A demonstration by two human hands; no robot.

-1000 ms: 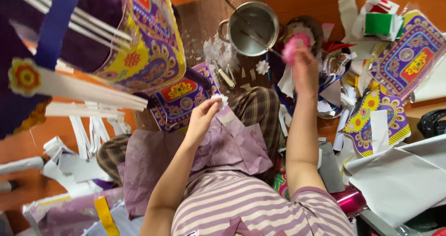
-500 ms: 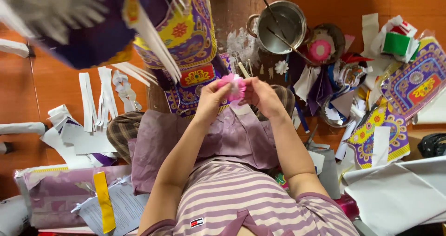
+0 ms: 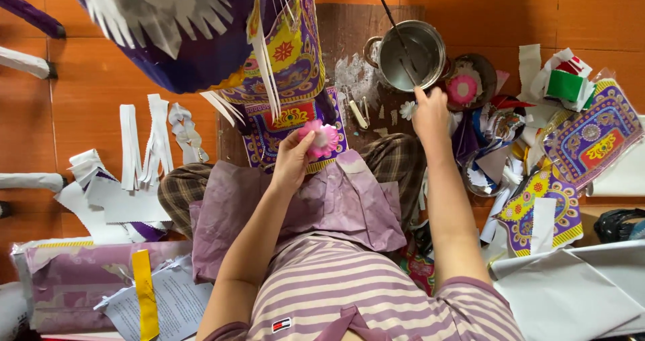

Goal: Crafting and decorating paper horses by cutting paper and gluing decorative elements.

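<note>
On the orange floor (image 3: 101,92), nearest the camera: striped shirt (image 3: 349,294), then a purple sheet (image 3: 336,206) spread over the lap.

Left hand (image 3: 292,159): raised above the lap, fingers closed on a pink paper flower (image 3: 321,138), which sits just before a patterned purple-and-yellow panel (image 3: 289,122).

Right hand (image 3: 430,112): stretched forward to the near rim of a steel pot (image 3: 411,55) on a brown board (image 3: 356,59); fingertips at a thin stick (image 3: 401,40) leaning in the pot. Whether they pinch it cannot be told.

Left side of floor: white paper strips (image 3: 144,139). Right side: heap of printed offcuts (image 3: 564,153), a second pink flower (image 3: 462,89) in a dark bowl (image 3: 474,79) beside the pot.

Step judged in hand: taking paste for the flower. Next move calls for a loaded stick brought to the flower's back, without dripping on the lap.
</note>
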